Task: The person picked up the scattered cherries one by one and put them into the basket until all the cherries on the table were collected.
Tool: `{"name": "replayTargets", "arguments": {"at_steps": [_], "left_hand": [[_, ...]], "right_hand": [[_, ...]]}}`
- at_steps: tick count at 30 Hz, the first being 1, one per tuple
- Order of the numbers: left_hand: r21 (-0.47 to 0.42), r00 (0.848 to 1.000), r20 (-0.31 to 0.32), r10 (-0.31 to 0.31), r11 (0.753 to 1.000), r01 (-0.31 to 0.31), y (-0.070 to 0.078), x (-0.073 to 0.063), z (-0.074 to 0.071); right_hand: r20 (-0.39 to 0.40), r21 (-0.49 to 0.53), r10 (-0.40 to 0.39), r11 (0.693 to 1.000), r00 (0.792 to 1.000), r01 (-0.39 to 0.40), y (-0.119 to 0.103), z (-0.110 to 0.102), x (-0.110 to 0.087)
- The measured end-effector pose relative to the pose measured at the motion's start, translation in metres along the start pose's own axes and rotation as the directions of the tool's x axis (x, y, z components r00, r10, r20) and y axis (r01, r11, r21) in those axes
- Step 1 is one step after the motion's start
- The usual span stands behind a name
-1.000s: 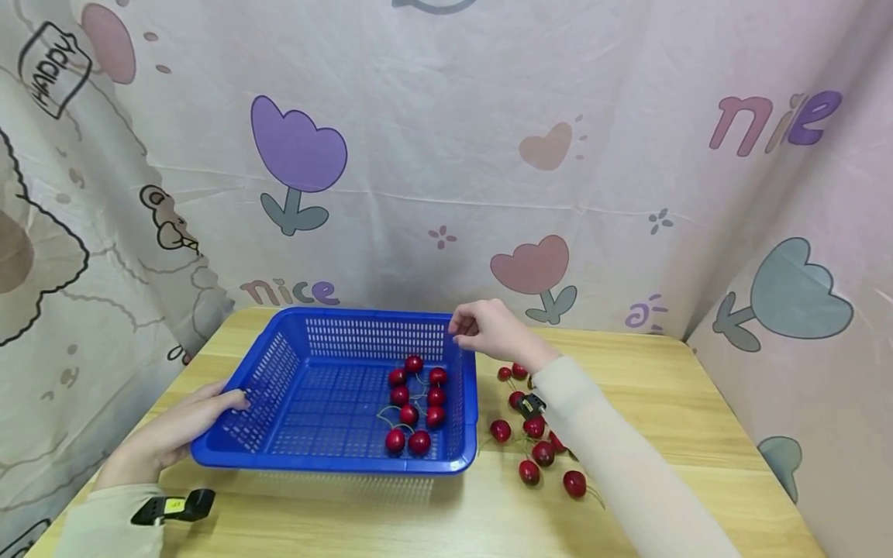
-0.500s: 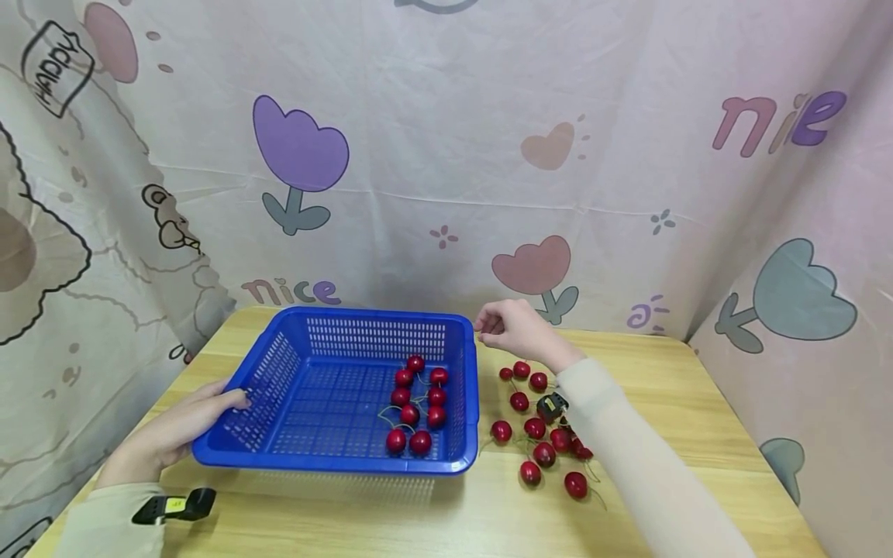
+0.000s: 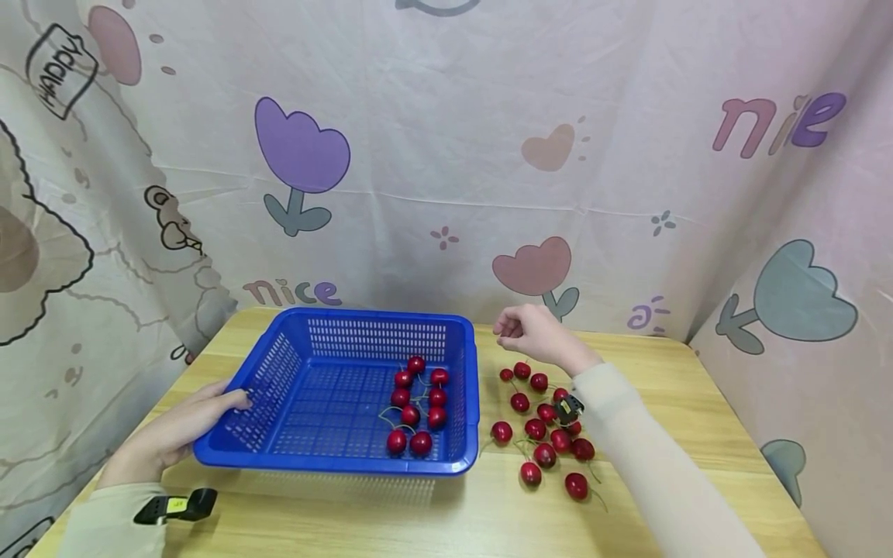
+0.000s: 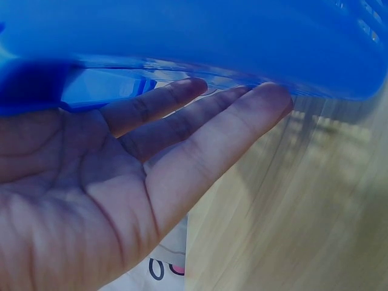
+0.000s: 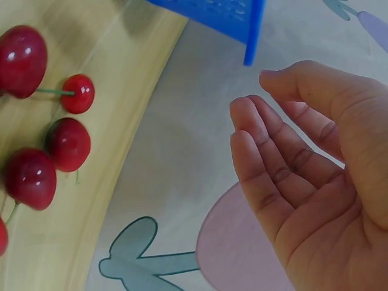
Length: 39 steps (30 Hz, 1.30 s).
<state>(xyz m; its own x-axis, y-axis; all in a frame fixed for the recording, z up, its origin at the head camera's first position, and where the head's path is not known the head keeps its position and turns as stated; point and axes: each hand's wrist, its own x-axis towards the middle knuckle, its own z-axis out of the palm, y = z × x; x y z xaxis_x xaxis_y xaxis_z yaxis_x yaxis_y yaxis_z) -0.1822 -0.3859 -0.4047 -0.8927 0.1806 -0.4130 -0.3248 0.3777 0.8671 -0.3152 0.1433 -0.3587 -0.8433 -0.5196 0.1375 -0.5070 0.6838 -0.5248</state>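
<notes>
A blue plastic basket (image 3: 335, 469) with slotted walls sits on the left half of the table. My left hand (image 3: 184, 422) grips its left rim, the thumb over the top and the fingers beneath, as the left wrist view shows. Several red cherries (image 3: 410, 416) with stems lie inside, toward the basket's right end. My right hand (image 3: 540, 335) hovers to the right of the basket near the table's back edge. Its fingers are loosely bent, and the right wrist view shows nothing between them. Below it, more loose cherries (image 3: 545, 455) are spread over the table, a few partly behind the right wrist.
The light wooden table (image 3: 670, 403) ends at the back against a printed curtain (image 3: 418, 155), which also hangs along both sides. Small black cameras are strapped to the left wrist (image 3: 177, 508) and the right wrist (image 3: 568, 407).
My right hand has moved right, from above the basket's right back corner to beyond its rim, uncovering more of the loose cherries. The left hand and the basket have stayed in place.
</notes>
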Motion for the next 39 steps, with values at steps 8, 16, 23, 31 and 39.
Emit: {"name": "replayTargets", "arguments": {"at_steps": [8,16,23,31,39], "left_hand": [[0.011,1.000,-0.006,-0.004,1.000,0.004,0.000,0.001,0.000],[0.007,1.000,0.004,-0.005,1.000,0.005,0.000,0.000,-0.001],[0.012,1.000,0.000,-0.003,1.000,0.003,0.001,0.001,-0.001],[0.014,1.000,0.000,-0.002,1.000,0.002,0.001,0.000,-0.001],[0.008,1.000,0.002,-0.007,1.000,0.007,0.001,0.001,-0.001]], "right_hand": [[0.015,-0.005,0.027,1.000,1.000,-0.027,0.011,0.000,-0.008],[0.060,-0.033,0.076,0.997,0.995,-0.074,0.023,0.008,-0.013],[0.120,-0.037,0.136,0.991,0.984,-0.132,0.034,0.019,-0.020],[0.159,-0.088,0.206,0.977,0.965,-0.194,0.036,0.029,-0.027],[0.131,-0.135,0.248,0.964,0.960,-0.231,0.037,0.038,-0.028]]}}
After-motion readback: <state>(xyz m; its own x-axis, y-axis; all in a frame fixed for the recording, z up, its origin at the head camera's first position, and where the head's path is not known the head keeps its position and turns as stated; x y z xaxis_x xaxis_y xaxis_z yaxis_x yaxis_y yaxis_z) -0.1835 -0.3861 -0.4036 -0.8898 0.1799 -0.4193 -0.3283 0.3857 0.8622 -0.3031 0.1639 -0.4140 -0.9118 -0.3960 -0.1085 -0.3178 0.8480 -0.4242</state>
